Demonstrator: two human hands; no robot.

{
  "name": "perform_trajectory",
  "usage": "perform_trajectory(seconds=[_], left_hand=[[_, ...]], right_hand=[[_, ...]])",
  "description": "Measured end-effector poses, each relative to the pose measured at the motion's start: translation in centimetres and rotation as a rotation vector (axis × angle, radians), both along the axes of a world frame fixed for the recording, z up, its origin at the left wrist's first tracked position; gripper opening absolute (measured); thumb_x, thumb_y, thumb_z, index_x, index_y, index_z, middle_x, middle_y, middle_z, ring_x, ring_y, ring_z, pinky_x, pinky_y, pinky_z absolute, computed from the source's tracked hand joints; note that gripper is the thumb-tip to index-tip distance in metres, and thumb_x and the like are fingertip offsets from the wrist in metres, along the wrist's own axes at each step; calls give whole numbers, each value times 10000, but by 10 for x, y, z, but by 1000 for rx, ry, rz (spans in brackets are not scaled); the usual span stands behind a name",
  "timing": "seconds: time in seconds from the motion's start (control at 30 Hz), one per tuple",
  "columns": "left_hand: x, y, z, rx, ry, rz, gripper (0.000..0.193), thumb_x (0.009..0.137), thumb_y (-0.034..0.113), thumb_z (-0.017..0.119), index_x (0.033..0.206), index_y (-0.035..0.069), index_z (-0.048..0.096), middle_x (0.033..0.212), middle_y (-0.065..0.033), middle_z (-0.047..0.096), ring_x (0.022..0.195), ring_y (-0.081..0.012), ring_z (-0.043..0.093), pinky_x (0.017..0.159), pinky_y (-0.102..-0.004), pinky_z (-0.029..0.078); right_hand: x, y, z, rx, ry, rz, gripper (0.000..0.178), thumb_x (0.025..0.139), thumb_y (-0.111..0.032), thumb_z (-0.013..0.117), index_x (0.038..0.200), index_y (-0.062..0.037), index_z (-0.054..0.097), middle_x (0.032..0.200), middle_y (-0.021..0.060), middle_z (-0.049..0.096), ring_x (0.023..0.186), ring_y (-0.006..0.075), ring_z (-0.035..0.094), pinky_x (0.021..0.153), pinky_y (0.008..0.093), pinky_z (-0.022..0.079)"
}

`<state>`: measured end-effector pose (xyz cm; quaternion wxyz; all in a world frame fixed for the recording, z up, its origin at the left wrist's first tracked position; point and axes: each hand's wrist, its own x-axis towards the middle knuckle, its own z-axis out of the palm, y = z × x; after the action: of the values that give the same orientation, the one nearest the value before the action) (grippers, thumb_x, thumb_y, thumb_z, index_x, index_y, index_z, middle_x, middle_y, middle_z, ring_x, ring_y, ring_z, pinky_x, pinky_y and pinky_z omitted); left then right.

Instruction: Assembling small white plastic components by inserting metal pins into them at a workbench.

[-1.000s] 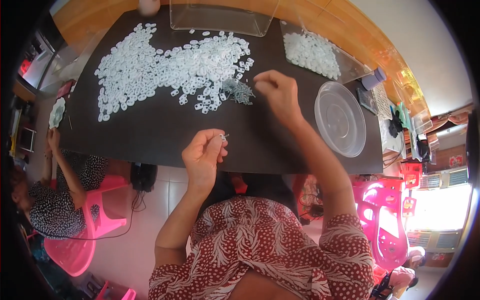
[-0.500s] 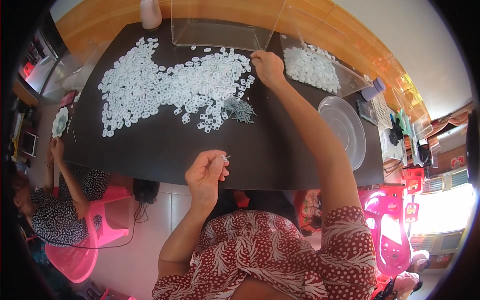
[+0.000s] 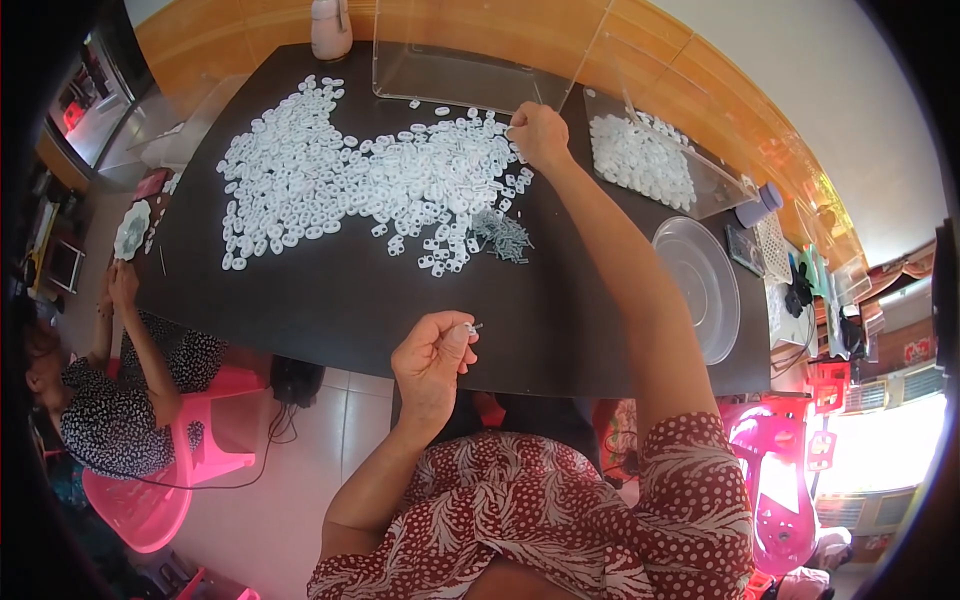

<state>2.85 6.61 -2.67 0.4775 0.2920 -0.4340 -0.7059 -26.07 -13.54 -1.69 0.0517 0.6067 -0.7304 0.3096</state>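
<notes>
Above the near edge of the table, my left hand (image 3: 430,368) is closed in a pinch on a small white plastic piece (image 3: 470,329) with a thin grey pin (image 3: 478,325) sticking out of it. My right hand (image 3: 541,137) reaches across to the far right end of a spread pile of white oval plastic pieces (image 3: 285,165). Its fingers are curled together at the pile's edge; whatever they hold is hidden. A small heap of grey pins (image 3: 503,237) lies against the pile's near right side, beside several loose white pieces (image 3: 440,262).
Behind the pile stands a clear box (image 3: 470,85). Another clear box (image 3: 645,165) with white pieces is at the back right, near a round clear lid (image 3: 697,290). A pink bottle (image 3: 331,30) stands at the back. Another person (image 3: 125,390) sits on a pink chair (image 3: 150,510) at left.
The whole view has shifted, so the table sits a little further right in it. My right hand's fingers have dipped closer to the pile's edge. My left hand keeps its pinch.
</notes>
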Motion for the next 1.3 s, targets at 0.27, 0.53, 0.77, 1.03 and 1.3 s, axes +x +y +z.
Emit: perform_trajectory(seconds=[0.27,0.53,0.77,1.03,1.3], left_hand=[[0,-1,-2,-4,3,21,183,903,120,580,980,-45,588,798,-72,613,590,-78,529,524,-192,423],[-1,-3,0,7,2,39,156,895,96,577,956,-46,593,780,-82,618,574,-88,536,509,-201,424],[-3,-4,10,56,-24,52,148,896,100,568,943,-38,594,783,-91,623,569,-92,532,500,-211,412],[-3,0,17,39,51,51,142,905,94,555,944,-38,591,821,-115,636,585,-99,540,508,-213,417],[-6,1,14,40,36,70,143,912,82,539,952,-47,584,822,-119,637,591,-106,550,506,-216,422]], right_hand=[[30,72,55,127,-1009,207,121,776,-45,649,885,-6,613,703,51,619,570,71,537,462,189,387],[59,157,59,382,-1275,301,174,887,-134,581,982,5,623,769,22,584,629,65,512,559,191,421],[80,193,50,338,-1301,455,174,818,-55,633,977,14,645,787,35,620,672,71,539,591,199,442],[104,216,44,295,-1217,477,162,833,-102,632,942,15,654,762,26,622,655,60,537,565,185,429],[111,221,39,401,-1080,361,191,896,-173,572,839,0,628,718,23,609,621,52,533,532,187,421]])
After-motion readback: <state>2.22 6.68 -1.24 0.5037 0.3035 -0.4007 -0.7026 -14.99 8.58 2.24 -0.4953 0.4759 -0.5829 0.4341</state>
